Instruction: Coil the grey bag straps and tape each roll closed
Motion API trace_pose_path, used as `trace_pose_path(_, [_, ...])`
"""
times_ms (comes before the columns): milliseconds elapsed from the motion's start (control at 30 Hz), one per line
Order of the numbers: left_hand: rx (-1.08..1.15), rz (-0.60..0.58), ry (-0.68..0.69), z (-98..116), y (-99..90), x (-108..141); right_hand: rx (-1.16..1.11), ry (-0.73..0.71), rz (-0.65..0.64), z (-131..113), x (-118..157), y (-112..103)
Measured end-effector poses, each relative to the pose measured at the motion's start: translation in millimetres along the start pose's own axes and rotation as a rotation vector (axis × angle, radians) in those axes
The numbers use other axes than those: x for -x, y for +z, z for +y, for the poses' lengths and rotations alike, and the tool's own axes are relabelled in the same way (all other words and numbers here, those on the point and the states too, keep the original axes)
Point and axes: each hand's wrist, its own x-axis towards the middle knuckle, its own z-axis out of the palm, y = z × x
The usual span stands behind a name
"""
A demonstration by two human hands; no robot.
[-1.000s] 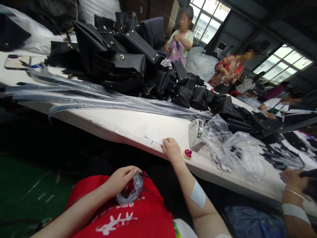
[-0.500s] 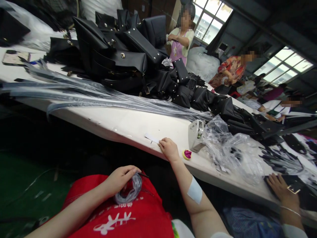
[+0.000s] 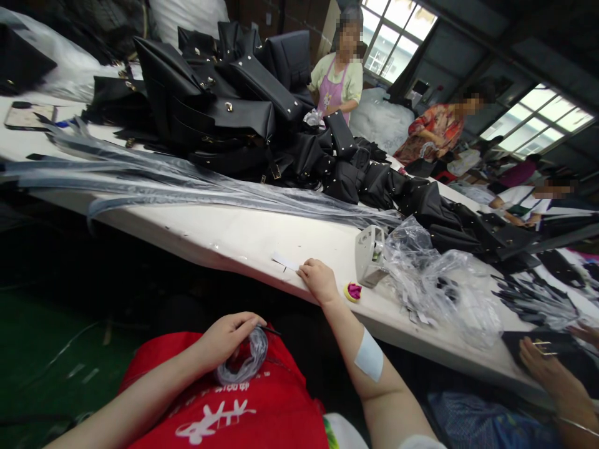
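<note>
My left hand (image 3: 233, 333) rests over the lap of the red apron (image 3: 276, 374), its fingers closed on a coiled strap (image 3: 258, 352) wrapped in clear plastic. A thin dark end of it sticks out past the fingertips. At the table's front edge my right hand (image 3: 318, 279) pinches one end of a small white strip (image 3: 283, 261), which lies against the white tabletop. Just right of that hand are a small yellow cup with something magenta in it (image 3: 352, 292) and a pale tape dispenser (image 3: 369, 254).
Plastic-wrapped straps (image 3: 224, 187) run along the white table (image 3: 210, 234). Behind them rises a pile of black bags (image 3: 201, 106). Crumpled clear plastic (image 3: 440, 287) lies right of the dispenser. A co-worker's hand (image 3: 545, 368) touches a black piece (image 3: 519, 346) with a buckle.
My two hands stay almost where they were. The co-worker's hand at right has shifted towards the buckle, and a second hand shows there. Across the table, the person in the pink apron has lowered their arms.
</note>
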Motion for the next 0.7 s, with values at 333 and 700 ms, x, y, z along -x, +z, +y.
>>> trace_pose_path(333, [0.007, 0.004, -0.022, 2, 1.8, 1, 0.031, 0.016, -0.049, -6, -6, -8])
trace_pose_path(700, [0.038, 0.019, 0.037, 7, -0.4, 6, 0.011, 0.116, 0.055, -20, -12, 4])
